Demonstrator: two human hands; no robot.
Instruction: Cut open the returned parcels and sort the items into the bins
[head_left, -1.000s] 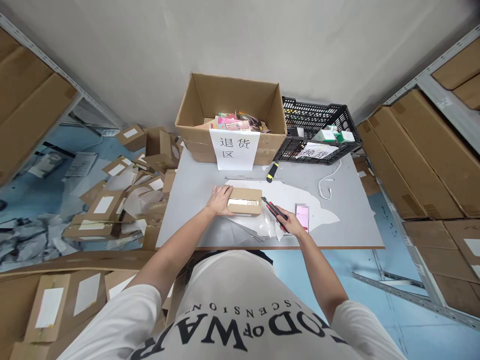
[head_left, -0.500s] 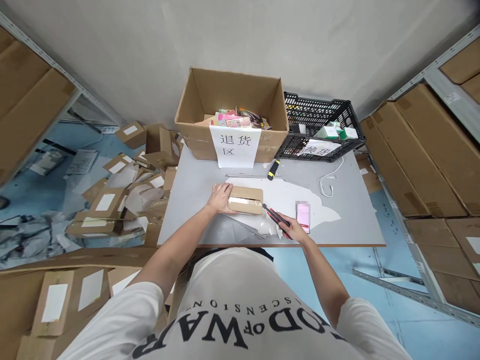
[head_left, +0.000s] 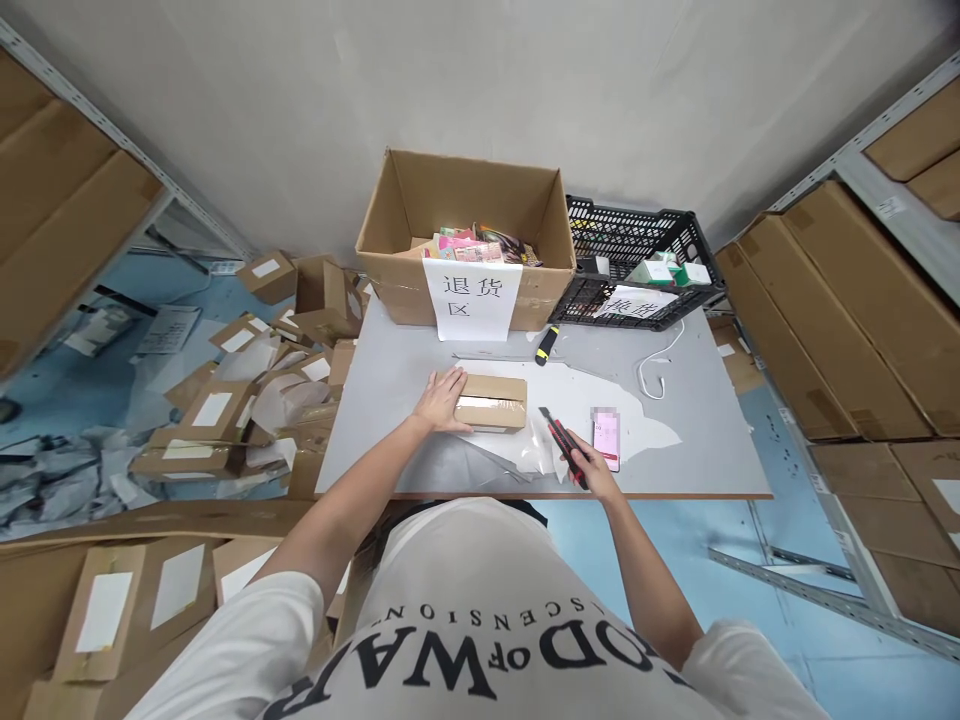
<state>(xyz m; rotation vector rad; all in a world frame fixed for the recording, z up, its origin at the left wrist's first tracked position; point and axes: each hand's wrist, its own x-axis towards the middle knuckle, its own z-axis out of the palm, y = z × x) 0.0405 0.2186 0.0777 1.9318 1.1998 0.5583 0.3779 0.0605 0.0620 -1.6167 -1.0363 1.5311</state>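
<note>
The left hand (head_left: 442,400) is clamped over the left end of a small, brown, oblong cardboard box (head_left: 499,388), which is laid flat on the grey tabletop (head_left: 382,440). The right hand (head_left: 590,465) is wrapped around a slim black-and-red box cutter (head_left: 566,445); its tip is held just beside the box's right end, apart from it. The two hands are kept apart, with the box and the cutter's front part between them.

The box is judged to be light and fairly stiff, though some give is to be expected along the top seam, where a narrow gap is seen and glossy tape may be slippery. Its contents are hidden, so fragility cannot be told. It is best gripped across the end walls, as is done at the left, with fingers kept off the seam.

A crumpled clear plastic piece (head_left: 534,452) is seen near the box's right front corner; farther right of the box, a pink-screened phone (head_left: 606,440) is laid. Beyond the box, a black-and-yellow handle (head_left: 547,344) is placed, and behind that a large, open brown carton (head_left: 397,295) is set.
</note>
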